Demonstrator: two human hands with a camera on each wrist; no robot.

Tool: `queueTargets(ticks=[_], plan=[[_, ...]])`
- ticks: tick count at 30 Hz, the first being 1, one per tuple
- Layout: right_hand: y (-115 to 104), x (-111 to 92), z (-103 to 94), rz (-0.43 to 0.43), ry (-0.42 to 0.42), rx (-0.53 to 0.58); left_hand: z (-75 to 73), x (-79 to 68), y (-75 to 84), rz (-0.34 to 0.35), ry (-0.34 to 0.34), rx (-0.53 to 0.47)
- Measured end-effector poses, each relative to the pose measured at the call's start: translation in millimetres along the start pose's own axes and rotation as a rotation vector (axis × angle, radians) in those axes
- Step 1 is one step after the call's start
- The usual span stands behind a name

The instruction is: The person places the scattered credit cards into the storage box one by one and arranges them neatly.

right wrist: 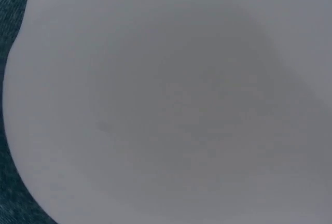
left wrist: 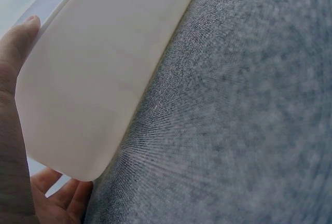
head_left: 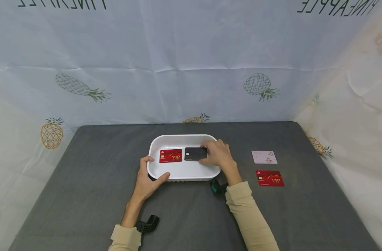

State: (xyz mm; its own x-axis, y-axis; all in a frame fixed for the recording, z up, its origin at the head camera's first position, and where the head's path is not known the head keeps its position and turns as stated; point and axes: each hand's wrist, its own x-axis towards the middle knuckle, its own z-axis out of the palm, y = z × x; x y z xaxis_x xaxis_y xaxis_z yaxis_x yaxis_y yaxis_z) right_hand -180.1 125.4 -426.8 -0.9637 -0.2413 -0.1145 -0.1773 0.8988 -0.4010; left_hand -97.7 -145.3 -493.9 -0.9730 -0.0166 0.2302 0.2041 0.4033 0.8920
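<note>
A white tray with rounded corners stands on the grey tabletop. My left hand grips its left end, thumb at the front rim and fingers round the side. In the left wrist view the left thumb lies at the tray's rim, with fingertips at the far corner of the tray wall. Inside the tray, my right hand pinches a black VIP card by its right end. Left of it lies a red VIP card. The right wrist view holds only the tray wall, close up.
Right of the tray, a pale pink card lies above a second red VIP card on the grey tabletop. A white cloth with pineapple prints hangs behind the table and at its sides.
</note>
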Motion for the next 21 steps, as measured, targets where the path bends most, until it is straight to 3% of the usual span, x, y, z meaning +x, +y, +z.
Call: queueTargets(ticks=[21], plan=[[-4.0,0.4,-0.2,0.038,-0.002,-0.032,0.3,0.3,-0.5,-0.011,0.005,-0.004]])
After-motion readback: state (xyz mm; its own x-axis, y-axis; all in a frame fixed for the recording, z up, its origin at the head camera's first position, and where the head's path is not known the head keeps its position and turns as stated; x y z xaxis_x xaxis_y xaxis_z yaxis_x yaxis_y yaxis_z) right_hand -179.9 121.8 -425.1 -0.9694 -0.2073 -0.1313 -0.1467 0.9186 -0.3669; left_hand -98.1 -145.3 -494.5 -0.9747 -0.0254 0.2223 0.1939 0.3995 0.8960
